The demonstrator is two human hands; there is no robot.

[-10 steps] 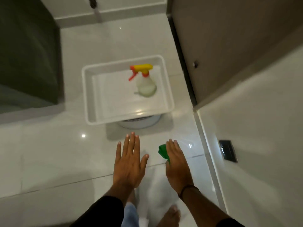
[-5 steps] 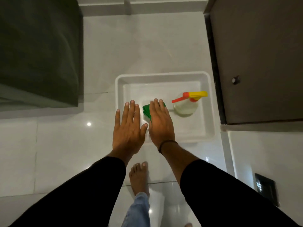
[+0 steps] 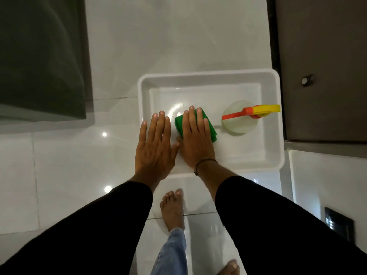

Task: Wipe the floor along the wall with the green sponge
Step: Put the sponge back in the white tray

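Observation:
The green sponge [image 3: 211, 127] lies inside the white plastic tray [image 3: 208, 73], left of its middle. My right hand [image 3: 196, 139] covers most of it, fingers stretched flat on top and thumb tucked at its left edge, gripping it. My left hand [image 3: 155, 147] hovers flat beside the right one, over the tray's left rim, fingers apart and holding nothing. The glossy white tiled floor [image 3: 178, 36] runs ahead of the tray; the white wall [image 3: 327, 185] is at the lower right.
A spray bottle [image 3: 238, 122] with a yellow and orange trigger stands in the tray's right half. A brown door [image 3: 321, 56] borders the tray on the right. Dark green furniture [image 3: 39, 56] fills the upper left. My bare foot [image 3: 172, 211] stands just below the tray; a black socket [image 3: 339, 223] is on the wall.
Both hands moved forward from the bare floor near the wall to over the tray. The right hand carried the sponge along and now presses it onto the tray's bottom.

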